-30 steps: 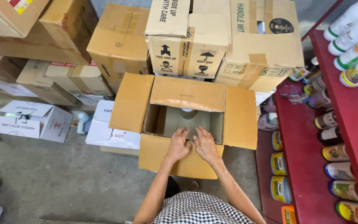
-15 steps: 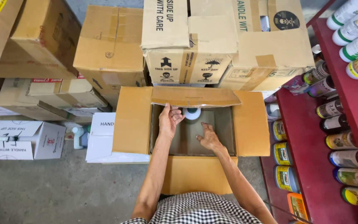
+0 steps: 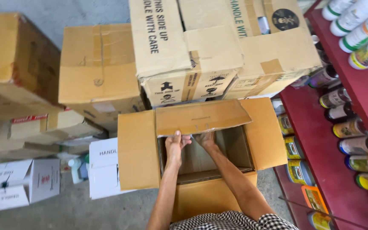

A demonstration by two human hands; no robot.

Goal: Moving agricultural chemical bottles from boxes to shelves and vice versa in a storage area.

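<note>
Both hands have gone deeper into the open box (image 3: 201, 170) since a moment ago. The left hand (image 3: 176, 145) and right hand (image 3: 205, 138) now reach under the far flap (image 3: 201, 117), at 12 o'clock. The white-capped bottle is hidden; I cannot tell their grip.

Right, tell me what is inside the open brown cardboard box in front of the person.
Both hands reach in: the left hand and right hand go under the far flap of the open brown cardboard box. Bare cardboard walls and floor show; whatever lies beneath that flap is covered.
</note>
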